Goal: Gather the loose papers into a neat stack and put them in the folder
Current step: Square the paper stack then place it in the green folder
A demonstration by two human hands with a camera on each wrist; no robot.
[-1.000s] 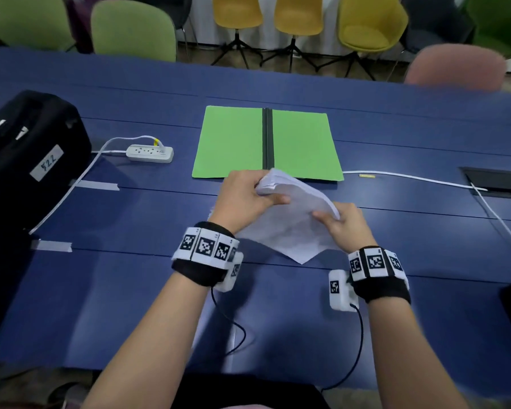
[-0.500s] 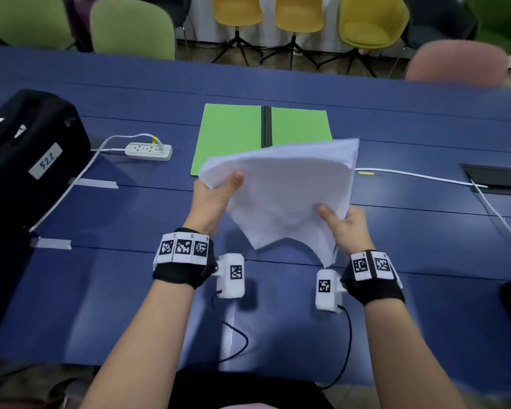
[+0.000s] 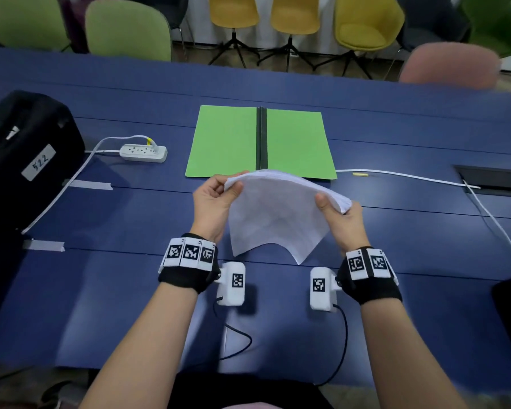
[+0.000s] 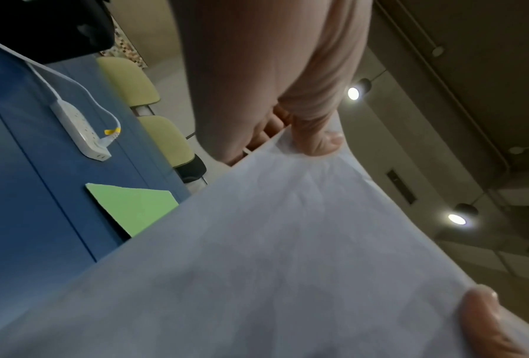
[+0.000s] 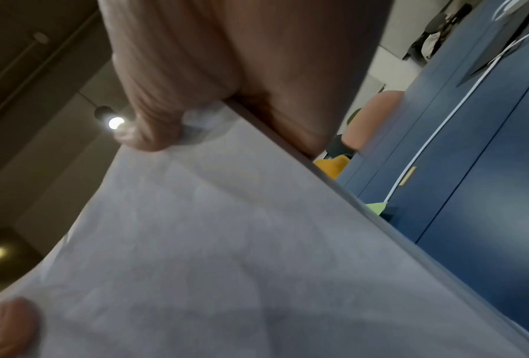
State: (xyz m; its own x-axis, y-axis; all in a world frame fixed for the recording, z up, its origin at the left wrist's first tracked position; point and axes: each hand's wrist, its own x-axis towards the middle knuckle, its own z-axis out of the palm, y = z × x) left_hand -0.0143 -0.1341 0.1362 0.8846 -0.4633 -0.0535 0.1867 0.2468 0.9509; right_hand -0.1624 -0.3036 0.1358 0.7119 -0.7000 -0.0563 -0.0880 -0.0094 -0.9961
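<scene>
A stack of white papers (image 3: 275,214) hangs in the air above the blue table (image 3: 130,276), bowed upward in the middle. My left hand (image 3: 216,199) pinches its left end, thumb on top. My right hand (image 3: 340,216) grips the right end, thumb on the sheets. In the left wrist view the papers (image 4: 272,254) fill the lower frame; in the right wrist view the papers (image 5: 226,242) do the same. The green folder (image 3: 227,143) lies open and flat just beyond the papers, with a dark spine down its middle.
A black bag (image 3: 21,154) sits at the left edge. A white power strip (image 3: 143,152) with its cord lies left of the folder. A white cable (image 3: 401,177) runs right toward a table hatch (image 3: 493,181). Chairs (image 3: 127,28) line the far side.
The papers were crumpled low between both hands, then lifted and spread upright; now they are lowered and tipped toward flat, held at each end.
</scene>
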